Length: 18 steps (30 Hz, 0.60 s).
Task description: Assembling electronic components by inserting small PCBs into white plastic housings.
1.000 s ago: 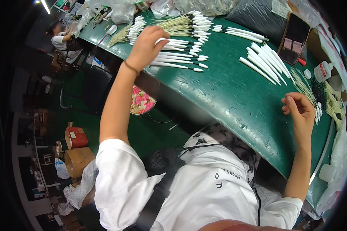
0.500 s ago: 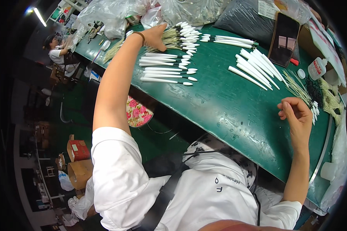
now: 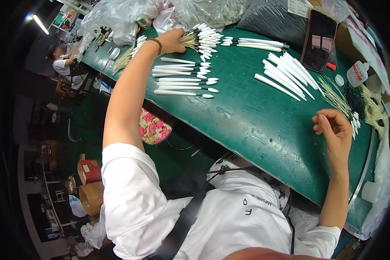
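My left hand (image 3: 172,41) reaches to the far side of the green table (image 3: 247,121), its fingers closed round a bundle of thin pale stems (image 3: 190,40) with white pointed tips (image 3: 209,39). Nearer me lie several white tapered rods (image 3: 177,80) with black collars and white tips, in rows. My right hand (image 3: 335,130) hovers over the right side of the table with fingers curled in and nothing visible in them. Beside it lies another bunch of pale stems (image 3: 336,97) with white tips. Loose white tapered tubes (image 3: 286,76) are fanned out to its upper left.
A phone (image 3: 318,41) leans upright at the back right, near a white glue bottle (image 3: 357,73) and its round cap (image 3: 339,80). Clear plastic bags (image 3: 208,13) and a dark bag (image 3: 268,19) line the back. A person (image 3: 63,63) sits at the table's far left end.
My left hand has drawn in from spread fingers and closed round the stem bundle. My right hand has hardly moved. The whole view has shifted slightly.
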### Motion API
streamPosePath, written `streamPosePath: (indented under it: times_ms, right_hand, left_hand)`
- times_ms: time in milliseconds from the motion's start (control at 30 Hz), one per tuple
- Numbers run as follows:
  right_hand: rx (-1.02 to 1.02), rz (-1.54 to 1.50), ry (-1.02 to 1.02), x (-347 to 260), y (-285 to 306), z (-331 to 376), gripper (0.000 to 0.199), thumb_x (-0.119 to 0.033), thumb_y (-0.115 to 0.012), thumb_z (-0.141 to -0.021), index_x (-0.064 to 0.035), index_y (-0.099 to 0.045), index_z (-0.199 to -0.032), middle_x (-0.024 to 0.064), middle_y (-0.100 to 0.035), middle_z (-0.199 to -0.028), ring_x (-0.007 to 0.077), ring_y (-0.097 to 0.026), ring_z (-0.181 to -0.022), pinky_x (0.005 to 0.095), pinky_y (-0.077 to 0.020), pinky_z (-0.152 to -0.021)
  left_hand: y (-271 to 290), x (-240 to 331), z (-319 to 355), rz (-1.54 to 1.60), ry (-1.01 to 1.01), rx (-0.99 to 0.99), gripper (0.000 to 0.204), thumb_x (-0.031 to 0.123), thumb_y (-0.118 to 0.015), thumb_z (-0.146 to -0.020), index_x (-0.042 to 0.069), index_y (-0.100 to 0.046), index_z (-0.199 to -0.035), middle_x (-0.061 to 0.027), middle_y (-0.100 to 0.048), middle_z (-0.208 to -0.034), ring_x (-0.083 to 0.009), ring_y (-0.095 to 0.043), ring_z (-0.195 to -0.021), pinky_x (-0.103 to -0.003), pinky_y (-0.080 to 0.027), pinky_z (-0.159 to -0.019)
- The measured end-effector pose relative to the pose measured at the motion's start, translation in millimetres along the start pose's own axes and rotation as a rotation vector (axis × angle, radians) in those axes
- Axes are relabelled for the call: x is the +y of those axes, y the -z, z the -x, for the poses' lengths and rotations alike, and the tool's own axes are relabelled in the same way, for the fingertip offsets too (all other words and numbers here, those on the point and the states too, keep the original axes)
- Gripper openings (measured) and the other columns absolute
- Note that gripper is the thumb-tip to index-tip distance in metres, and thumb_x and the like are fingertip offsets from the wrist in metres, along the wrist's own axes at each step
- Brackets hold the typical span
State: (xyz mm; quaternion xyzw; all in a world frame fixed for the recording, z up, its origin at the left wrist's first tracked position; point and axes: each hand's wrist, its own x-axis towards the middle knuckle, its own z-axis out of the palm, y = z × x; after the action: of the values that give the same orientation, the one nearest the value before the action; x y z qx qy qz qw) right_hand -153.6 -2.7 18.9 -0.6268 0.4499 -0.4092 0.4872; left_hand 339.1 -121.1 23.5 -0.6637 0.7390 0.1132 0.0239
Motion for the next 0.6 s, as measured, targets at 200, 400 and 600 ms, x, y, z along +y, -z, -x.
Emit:
streamPosePath:
  times_ms: [200, 400, 600]
  right_hand:
    - [-0.055, 0.068, 0.000, -11.2, -9.1, -14.3, 0.012, -0.011, -0.062, -0.088, -0.0016, -0.063, -0.095, 0.0028, -0.064, -0.082, 0.0070, -0.058, -0.069, 0.0196, -0.0459, -0.062]
    - [-0.264, 0.451, 0.577, -67.7, -100.8, -142.2, 0.016, -0.012, -0.062, -0.082, 0.0031, -0.063, -0.083, 0.0138, -0.063, -0.072, 0.0192, -0.060, -0.063, 0.0299, -0.0468, -0.061]
    - [-0.084, 0.851, 0.589, -73.1, -231.5, -283.5, 0.049, -0.048, -0.065, -0.076, 0.0001, -0.067, -0.081, 0.0186, -0.065, -0.079, 0.0344, -0.063, -0.076, 0.0418, -0.0486, -0.068]
  left_hand:
    - [-4.3, -7.2, -9.6, -0.043, -0.043, 0.039, 0.036, 0.015, -0.064, -0.074, -0.003, -0.052, -0.102, -0.0229, -0.058, -0.097, -0.0350, -0.057, -0.092, -0.037, -0.044, -0.082]
    - [-4.1, -21.6, -2.6, 0.056, -0.051, 0.052, 0.033, 0.016, -0.067, -0.069, -0.001, -0.056, -0.094, -0.0204, -0.059, -0.091, -0.0337, -0.059, -0.087, -0.038, -0.045, -0.077]
    - [-9.9, -23.2, -10.8, 0.063, -0.147, 0.117, 0.034, 0.017, -0.068, -0.065, -0.002, -0.058, -0.091, -0.0214, -0.060, -0.091, -0.0363, -0.058, -0.089, -0.041, -0.046, -0.079]
